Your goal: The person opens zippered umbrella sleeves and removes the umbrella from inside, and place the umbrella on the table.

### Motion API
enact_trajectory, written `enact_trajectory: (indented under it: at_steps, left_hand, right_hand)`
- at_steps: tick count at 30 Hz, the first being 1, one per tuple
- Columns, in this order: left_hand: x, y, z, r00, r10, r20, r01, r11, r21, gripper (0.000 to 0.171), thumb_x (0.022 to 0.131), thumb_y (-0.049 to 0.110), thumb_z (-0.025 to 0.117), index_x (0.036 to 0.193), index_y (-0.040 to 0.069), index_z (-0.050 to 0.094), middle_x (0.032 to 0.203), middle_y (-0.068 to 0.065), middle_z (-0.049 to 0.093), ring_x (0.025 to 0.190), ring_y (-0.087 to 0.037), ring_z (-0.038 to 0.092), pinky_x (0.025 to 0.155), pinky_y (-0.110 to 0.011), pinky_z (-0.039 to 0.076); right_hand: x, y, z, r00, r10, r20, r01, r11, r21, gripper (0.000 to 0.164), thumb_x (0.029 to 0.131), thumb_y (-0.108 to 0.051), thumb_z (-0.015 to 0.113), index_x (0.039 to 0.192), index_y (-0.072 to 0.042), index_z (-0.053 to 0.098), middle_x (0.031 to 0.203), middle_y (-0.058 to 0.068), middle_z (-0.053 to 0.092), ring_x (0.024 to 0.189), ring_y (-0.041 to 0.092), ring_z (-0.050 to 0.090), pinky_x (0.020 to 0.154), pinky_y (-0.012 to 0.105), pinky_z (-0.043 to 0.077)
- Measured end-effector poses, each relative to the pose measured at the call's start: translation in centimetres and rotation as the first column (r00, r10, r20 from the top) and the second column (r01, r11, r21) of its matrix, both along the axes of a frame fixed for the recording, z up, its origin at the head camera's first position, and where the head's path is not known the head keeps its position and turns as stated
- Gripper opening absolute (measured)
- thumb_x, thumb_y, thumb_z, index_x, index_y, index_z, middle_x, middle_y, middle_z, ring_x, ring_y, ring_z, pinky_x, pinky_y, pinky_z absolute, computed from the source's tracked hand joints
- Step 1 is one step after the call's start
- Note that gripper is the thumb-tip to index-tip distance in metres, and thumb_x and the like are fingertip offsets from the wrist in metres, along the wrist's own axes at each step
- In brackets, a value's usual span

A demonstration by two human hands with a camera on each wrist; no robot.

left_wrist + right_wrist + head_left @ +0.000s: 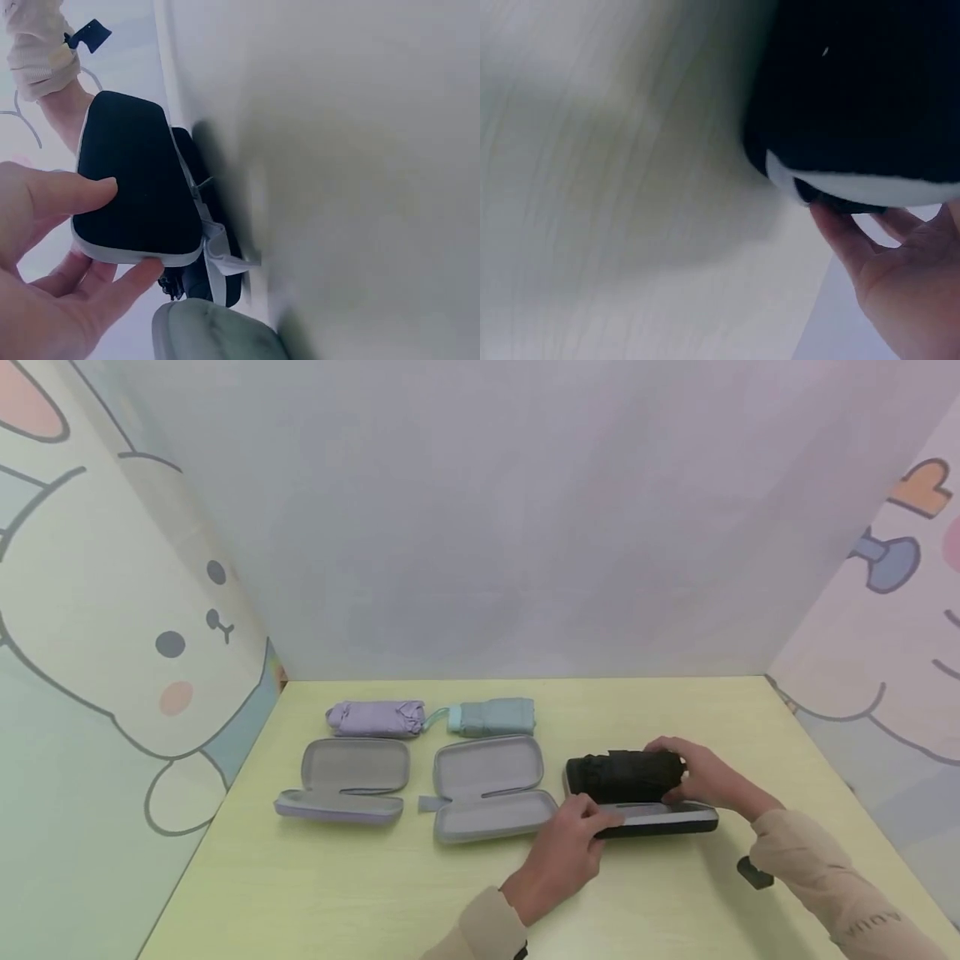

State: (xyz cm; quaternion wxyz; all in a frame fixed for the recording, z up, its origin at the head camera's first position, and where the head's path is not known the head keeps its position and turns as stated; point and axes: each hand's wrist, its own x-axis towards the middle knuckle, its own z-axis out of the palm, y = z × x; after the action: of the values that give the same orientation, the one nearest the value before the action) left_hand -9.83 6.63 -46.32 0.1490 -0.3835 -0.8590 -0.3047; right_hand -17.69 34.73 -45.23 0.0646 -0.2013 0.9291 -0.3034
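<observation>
A compact folded black umbrella (622,777) lies along the far half of an unfolded black case (660,828) with a grey lining. My right hand (703,778) grips the umbrella's right end, thumb on the near side and fingers behind. The left hand (564,852) pinches the left end of the case's near half, which stands raised in the left wrist view, thumb across its black shell (142,142). In the right wrist view, the case's black shell (870,90) hides most of the umbrella, and the right hand (907,266) shows beneath.
Two grey-lined cases lie unfolded to the left, one purple outside (337,810) and one with a side tab (495,820). Behind them lie a folded purple umbrella (378,718) and a folded blue-green one (495,717). A wall backs the yellow table (337,893).
</observation>
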Motion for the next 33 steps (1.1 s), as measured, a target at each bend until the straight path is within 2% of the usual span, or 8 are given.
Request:
enact_trajectory:
  at_steps: [4,8,12,15,21,27,33]
  left_hand:
    - [0.2,-0.2,-0.5,1.000,-0.005,0.004,0.005,0.999,0.041,0.040,0.080,0.000,0.070,0.114,0.022,0.070,0.090,0.004,0.050,0.079,-0.004,0.047,0.068,-0.006,0.038]
    - [0.3,-0.2,-0.7,1.000,-0.008,-0.018,0.010,0.997,0.075,0.037,0.080,0.002,0.071,0.112,0.021,0.071,0.089,0.004,0.050,0.078,-0.004,0.047,0.068,-0.006,0.037]
    - [0.2,-0.1,-0.9,1.000,-0.008,-0.026,0.010,0.996,0.087,0.034,0.081,0.004,0.070,0.111,0.020,0.072,0.088,0.003,0.050,0.079,-0.006,0.048,0.070,-0.005,0.037]
    - [0.1,-0.1,-1.0,1.000,-0.008,-0.017,0.010,0.995,0.098,0.033,0.082,0.004,0.070,0.110,0.020,0.072,0.088,0.003,0.050,0.080,-0.007,0.049,0.071,-0.005,0.037]
    - [-0.2,-0.3,-1.3,0.999,-0.003,-0.035,0.006,0.994,0.105,0.033,0.081,0.004,0.071,0.110,0.020,0.072,0.088,0.003,0.049,0.080,-0.006,0.049,0.072,-0.005,0.038]
    - [-0.3,-0.5,-1.3,1.000,-0.021,-0.023,0.024,0.993,0.120,0.033,0.082,0.001,0.069,0.110,0.018,0.072,0.089,0.002,0.051,0.080,-0.007,0.050,0.072,-0.005,0.038]
    - [-0.5,-0.8,-1.2,0.999,-0.039,-0.015,0.041,0.989,0.144,0.034,0.082,-0.001,0.068,0.111,0.016,0.072,0.090,0.002,0.052,0.081,-0.009,0.051,0.072,-0.006,0.037]
  right_hand:
    - [0.3,0.3,-0.6,0.998,0.000,-0.068,-0.002,1.000,-0.028,0.066,0.060,-0.004,0.086,0.118,-0.012,0.057,0.115,0.009,0.058,0.104,0.029,0.052,0.079,0.050,0.048]
    - [0.5,0.6,-1.4,0.988,-0.032,-0.152,0.024,0.998,-0.051,0.063,0.057,0.003,0.085,0.113,-0.015,0.060,0.109,0.005,0.061,0.098,0.022,0.055,0.076,0.047,0.050]
    - [0.7,0.9,-1.8,0.982,-0.071,-0.176,0.059,0.995,-0.076,0.062,0.056,0.006,0.084,0.109,-0.018,0.060,0.107,0.003,0.061,0.097,0.015,0.054,0.074,0.045,0.050]
    - [0.9,1.0,-1.7,0.984,-0.072,-0.164,0.053,0.992,-0.116,0.060,0.059,0.005,0.083,0.108,-0.018,0.059,0.107,0.003,0.059,0.095,0.011,0.053,0.071,0.040,0.050]
    - [1.3,1.1,-1.6,0.997,-0.057,-0.050,0.041,0.963,-0.267,0.054,0.068,0.004,0.079,0.114,-0.013,0.058,0.115,0.008,0.055,0.097,0.010,0.052,0.066,0.029,0.051]
    - [1.7,1.5,-1.9,0.991,-0.094,0.099,0.125,0.916,-0.380,0.051,0.073,-0.005,0.080,0.118,-0.011,0.056,0.120,0.005,0.053,0.104,0.013,0.056,0.071,0.031,0.052]
    - [1.9,1.6,-2.2,0.987,-0.033,0.156,0.106,0.864,-0.492,0.050,0.078,-0.003,0.075,0.124,-0.003,0.053,0.125,0.007,0.052,0.106,0.009,0.058,0.073,0.035,0.054]
